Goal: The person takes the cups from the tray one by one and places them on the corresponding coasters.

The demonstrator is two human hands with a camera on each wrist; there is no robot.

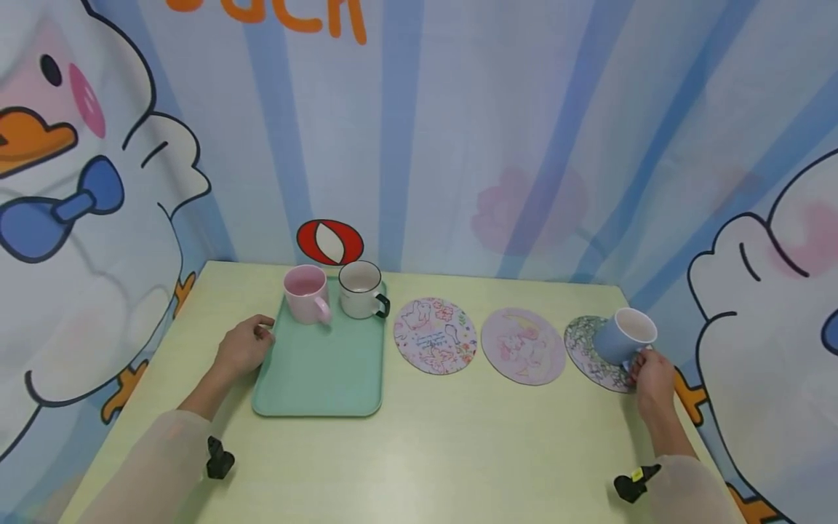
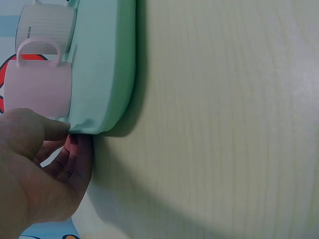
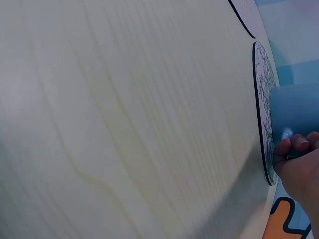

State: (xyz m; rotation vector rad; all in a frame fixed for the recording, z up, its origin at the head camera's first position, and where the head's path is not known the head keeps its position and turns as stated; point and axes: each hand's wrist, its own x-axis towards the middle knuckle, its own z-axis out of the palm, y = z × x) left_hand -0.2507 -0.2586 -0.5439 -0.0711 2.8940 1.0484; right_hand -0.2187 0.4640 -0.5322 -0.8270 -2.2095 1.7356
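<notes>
On the table [image 1: 445,451] we see the hands occupied: the right hand [image 1: 655,378] grips a blue mug [image 1: 615,342] by its handle, on or just above a green-patterned coaster [image 1: 585,351]; the left hand [image 1: 244,346] pinches the left rim of a green tray [image 1: 321,378]; between lie a lilac coaster [image 1: 523,347] and a floral coaster [image 1: 435,336]; beyond, a pink mug [image 1: 304,300] and a white mug [image 1: 358,300] stand at the tray's far end, before a striped backdrop [image 1: 439,145]

Pale beige sleeves [image 1: 153,462], black wrist cameras [image 1: 220,461]
</notes>
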